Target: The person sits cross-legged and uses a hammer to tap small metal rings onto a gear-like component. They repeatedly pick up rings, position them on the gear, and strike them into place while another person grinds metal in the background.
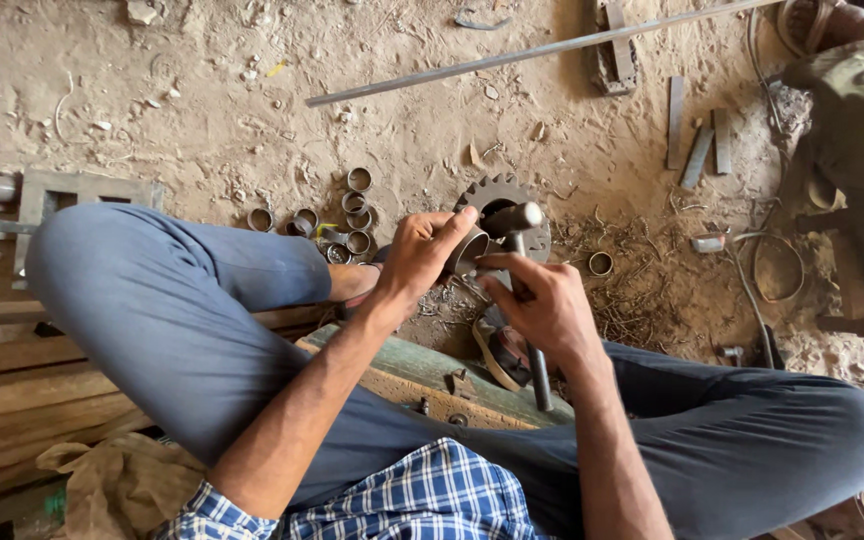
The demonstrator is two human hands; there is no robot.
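Observation:
My left hand (420, 252) grips a short metal ring sleeve (468, 250), with its fingers wrapped over the rim. My right hand (542, 300) holds a metal hammer (515, 222) by its handle, and the hammer's head sits right beside the sleeve. Both hands are raised over a toothed metal gear (497, 192) that lies flat on the dirt floor just beyond them. I sit cross-legged in blue trousers, my knees spread to either side.
Several small metal rings (356, 205) lie on the dirt left of the gear; one more ring (600, 263) lies right. A long steel bar (542, 50) crosses the far ground. Wooden planks (12, 390) lie left, with metal scraps and wire loops (777, 265) on the right.

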